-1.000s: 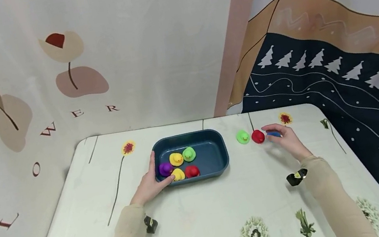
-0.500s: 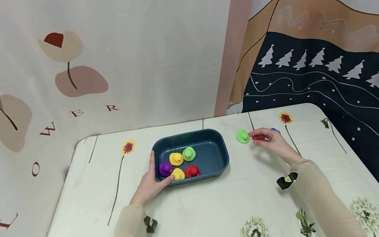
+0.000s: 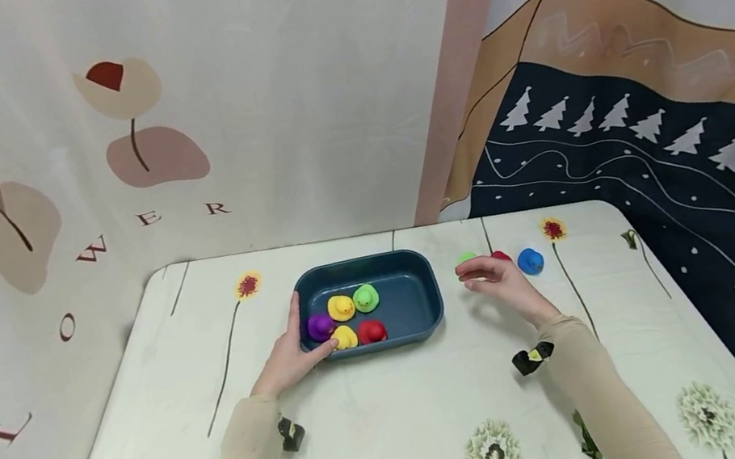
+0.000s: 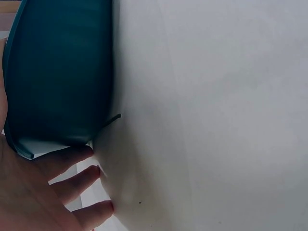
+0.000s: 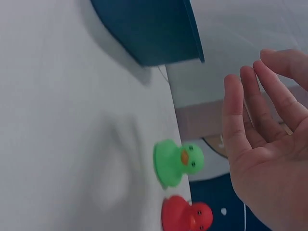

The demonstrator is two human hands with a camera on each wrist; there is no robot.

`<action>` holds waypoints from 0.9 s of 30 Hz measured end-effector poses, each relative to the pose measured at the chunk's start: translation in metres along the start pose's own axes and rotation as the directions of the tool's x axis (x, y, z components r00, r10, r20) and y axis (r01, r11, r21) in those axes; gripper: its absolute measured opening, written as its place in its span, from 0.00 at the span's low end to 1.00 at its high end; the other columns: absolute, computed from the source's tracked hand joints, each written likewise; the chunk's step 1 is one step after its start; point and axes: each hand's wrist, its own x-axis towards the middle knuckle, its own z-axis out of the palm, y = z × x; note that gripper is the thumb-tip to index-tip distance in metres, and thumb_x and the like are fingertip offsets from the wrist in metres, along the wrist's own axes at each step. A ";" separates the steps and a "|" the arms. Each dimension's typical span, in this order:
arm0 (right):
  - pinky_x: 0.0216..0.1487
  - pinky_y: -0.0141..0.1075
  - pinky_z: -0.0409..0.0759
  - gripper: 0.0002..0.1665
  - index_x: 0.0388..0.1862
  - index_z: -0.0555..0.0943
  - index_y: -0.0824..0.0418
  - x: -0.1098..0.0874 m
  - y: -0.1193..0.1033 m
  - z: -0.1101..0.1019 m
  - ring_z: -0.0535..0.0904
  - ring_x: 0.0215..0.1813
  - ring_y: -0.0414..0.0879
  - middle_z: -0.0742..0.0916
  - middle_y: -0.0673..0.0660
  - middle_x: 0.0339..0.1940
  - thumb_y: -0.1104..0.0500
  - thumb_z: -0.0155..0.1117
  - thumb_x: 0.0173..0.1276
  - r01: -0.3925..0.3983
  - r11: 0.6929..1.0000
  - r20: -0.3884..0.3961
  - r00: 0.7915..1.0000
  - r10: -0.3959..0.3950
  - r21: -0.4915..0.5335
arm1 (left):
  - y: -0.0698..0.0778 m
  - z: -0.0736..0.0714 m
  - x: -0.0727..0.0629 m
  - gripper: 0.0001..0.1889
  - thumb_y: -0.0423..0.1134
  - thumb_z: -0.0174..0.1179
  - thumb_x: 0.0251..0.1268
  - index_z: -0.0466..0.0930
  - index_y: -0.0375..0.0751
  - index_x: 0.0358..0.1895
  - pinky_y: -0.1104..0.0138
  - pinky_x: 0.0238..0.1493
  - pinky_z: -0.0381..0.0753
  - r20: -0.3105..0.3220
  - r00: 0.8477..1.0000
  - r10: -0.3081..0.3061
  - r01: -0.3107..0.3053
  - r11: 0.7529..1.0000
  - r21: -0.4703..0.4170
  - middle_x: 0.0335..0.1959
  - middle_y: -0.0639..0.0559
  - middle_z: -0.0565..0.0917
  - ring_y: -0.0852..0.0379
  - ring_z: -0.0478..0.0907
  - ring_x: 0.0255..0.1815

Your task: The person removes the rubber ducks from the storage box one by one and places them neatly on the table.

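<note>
Gripping the dark blue tray (image 3: 413, 299) by its left end in the left hand (image 3: 289, 361), with a purple duck (image 3: 321, 326), two yellow ducks (image 3: 341, 308), a green duck (image 3: 366, 298) and a red duck (image 3: 371, 331) inside. Hovering over the desk (image 3: 400, 412) with the right hand (image 3: 505, 289) relaxed, barely curled and holding nothing, near another green duck (image 5: 168, 161), another red duck (image 5: 177, 215) and a blue duck (image 3: 531, 261).

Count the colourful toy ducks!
8. Inside the dark-blue rectangular tray: purple duck, yellow duck, second yellow duck, green duck, red duck. Right of it: another green duck, another red duck, blue duck. Others may be hidden.
</note>
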 end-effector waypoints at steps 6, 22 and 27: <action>0.54 0.30 0.76 0.18 0.55 0.74 0.80 0.000 -0.019 0.016 0.75 0.56 0.66 0.78 0.75 0.54 0.73 0.59 0.68 0.005 1.000 0.039 0.999 -0.005 -0.009 | 0.000 0.000 0.000 0.59 0.59 0.64 0.60 0.23 0.50 0.77 0.41 0.65 0.58 0.002 1.000 -0.002 0.002 1.000 0.002 0.72 0.27 0.54 0.30 0.59 0.69; 0.52 0.30 0.76 0.18 0.56 0.76 0.74 0.007 -0.037 0.053 0.75 0.57 0.61 0.79 0.73 0.54 0.70 0.60 0.68 -0.063 0.998 0.184 0.981 0.066 -0.023 | -0.002 0.000 0.001 0.59 0.59 0.64 0.60 0.24 0.49 0.77 0.40 0.65 0.58 0.000 1.000 0.012 -0.012 1.000 0.007 0.73 0.28 0.53 0.30 0.58 0.69; 0.52 0.31 0.75 0.17 0.55 0.77 0.75 0.010 -0.039 0.064 0.75 0.56 0.64 0.80 0.72 0.53 0.71 0.60 0.68 -0.016 0.999 0.229 0.973 0.022 -0.030 | -0.001 0.000 0.000 0.59 0.58 0.64 0.60 0.24 0.49 0.77 0.41 0.65 0.58 0.001 1.000 0.007 -0.007 1.000 0.008 0.73 0.28 0.53 0.30 0.58 0.69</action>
